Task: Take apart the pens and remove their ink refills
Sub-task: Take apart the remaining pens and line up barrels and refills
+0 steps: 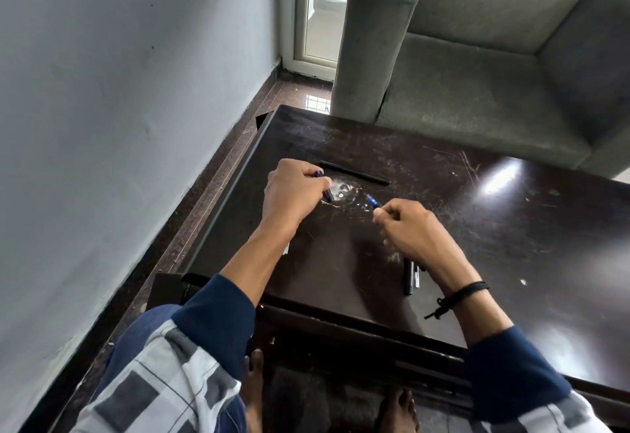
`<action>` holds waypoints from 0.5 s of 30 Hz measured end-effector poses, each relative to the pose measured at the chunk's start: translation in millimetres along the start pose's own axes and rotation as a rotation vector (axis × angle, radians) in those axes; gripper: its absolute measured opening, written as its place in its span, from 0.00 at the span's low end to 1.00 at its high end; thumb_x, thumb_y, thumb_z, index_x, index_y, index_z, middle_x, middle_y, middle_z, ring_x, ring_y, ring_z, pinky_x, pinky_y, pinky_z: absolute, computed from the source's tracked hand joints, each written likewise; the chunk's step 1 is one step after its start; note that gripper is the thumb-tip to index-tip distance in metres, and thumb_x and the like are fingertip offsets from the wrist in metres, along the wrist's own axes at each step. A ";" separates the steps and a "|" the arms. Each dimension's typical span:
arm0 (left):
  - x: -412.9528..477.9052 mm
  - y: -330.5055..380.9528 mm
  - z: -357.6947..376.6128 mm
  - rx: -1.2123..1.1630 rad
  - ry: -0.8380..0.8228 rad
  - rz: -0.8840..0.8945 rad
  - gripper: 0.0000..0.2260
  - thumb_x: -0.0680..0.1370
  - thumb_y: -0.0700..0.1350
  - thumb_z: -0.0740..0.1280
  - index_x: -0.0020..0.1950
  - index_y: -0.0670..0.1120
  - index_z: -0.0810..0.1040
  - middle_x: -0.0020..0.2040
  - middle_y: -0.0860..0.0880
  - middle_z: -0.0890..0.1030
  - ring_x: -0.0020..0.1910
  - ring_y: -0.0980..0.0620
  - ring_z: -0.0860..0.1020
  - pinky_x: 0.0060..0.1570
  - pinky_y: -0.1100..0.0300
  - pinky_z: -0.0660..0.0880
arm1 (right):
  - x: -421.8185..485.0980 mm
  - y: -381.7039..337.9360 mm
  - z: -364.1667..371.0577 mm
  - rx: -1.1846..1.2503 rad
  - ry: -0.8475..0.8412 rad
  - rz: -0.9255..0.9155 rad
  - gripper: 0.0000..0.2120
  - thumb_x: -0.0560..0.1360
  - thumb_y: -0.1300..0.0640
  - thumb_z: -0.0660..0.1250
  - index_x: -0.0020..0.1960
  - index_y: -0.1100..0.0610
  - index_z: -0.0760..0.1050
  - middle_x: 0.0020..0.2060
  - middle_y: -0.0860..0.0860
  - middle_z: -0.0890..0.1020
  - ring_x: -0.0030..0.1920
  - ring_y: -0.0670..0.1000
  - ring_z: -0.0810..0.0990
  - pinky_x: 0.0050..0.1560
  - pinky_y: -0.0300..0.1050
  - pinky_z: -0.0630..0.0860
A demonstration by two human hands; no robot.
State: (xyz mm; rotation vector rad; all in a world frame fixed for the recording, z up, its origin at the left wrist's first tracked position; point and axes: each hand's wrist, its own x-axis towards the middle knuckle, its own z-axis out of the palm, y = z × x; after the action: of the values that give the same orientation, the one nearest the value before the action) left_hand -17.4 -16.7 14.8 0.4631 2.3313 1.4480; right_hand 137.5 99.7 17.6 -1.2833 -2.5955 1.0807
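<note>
My left hand [293,195] grips a dark pen barrel [328,194] with a blue end, its lower tip poking out toward the table. A short way to its right, my right hand [410,229] pinches a small blue pen piece [373,201] between thumb and fingers. The two pieces are apart, with a gap between them above the dark wooden table [494,228]. A long black pen [354,171] lies on the table just beyond my hands. Several pens and parts [410,277] lie under my right wrist, partly hidden.
The table's left edge [231,190] runs close to a grey wall. A grey sofa [477,57] stands right behind the table's far edge. A small white object [285,249] peeks out beside my left forearm. My bare feet show below the table's near edge.
</note>
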 end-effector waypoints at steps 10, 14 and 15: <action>-24.9 -7.2 27.3 0.626 -0.268 0.205 0.11 0.76 0.43 0.71 0.59 0.48 0.82 0.56 0.45 0.83 0.56 0.43 0.81 0.56 0.55 0.75 | 2.6 -7.0 -5.0 0.589 0.032 0.090 0.10 0.81 0.56 0.70 0.47 0.62 0.84 0.36 0.52 0.81 0.33 0.46 0.79 0.38 0.41 0.78; -23.6 -11.3 30.2 0.649 -0.284 0.218 0.12 0.75 0.44 0.73 0.58 0.49 0.82 0.55 0.45 0.83 0.55 0.43 0.82 0.54 0.53 0.79 | 1.6 -7.1 -7.7 0.714 0.036 0.112 0.07 0.80 0.59 0.70 0.49 0.62 0.83 0.35 0.52 0.81 0.26 0.42 0.74 0.26 0.33 0.70; -23.3 -11.5 30.2 0.647 -0.287 0.222 0.12 0.75 0.46 0.73 0.59 0.49 0.82 0.55 0.46 0.83 0.55 0.44 0.81 0.53 0.54 0.78 | 2.2 -6.0 -8.5 0.745 0.037 0.118 0.06 0.80 0.59 0.70 0.49 0.62 0.82 0.36 0.51 0.82 0.28 0.42 0.74 0.27 0.33 0.70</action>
State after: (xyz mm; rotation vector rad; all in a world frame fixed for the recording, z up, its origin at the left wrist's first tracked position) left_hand 16.1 -8.3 -5.1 1.0484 2.5155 0.6031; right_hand 134.9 103.7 27.2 -1.2254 -1.7867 1.7738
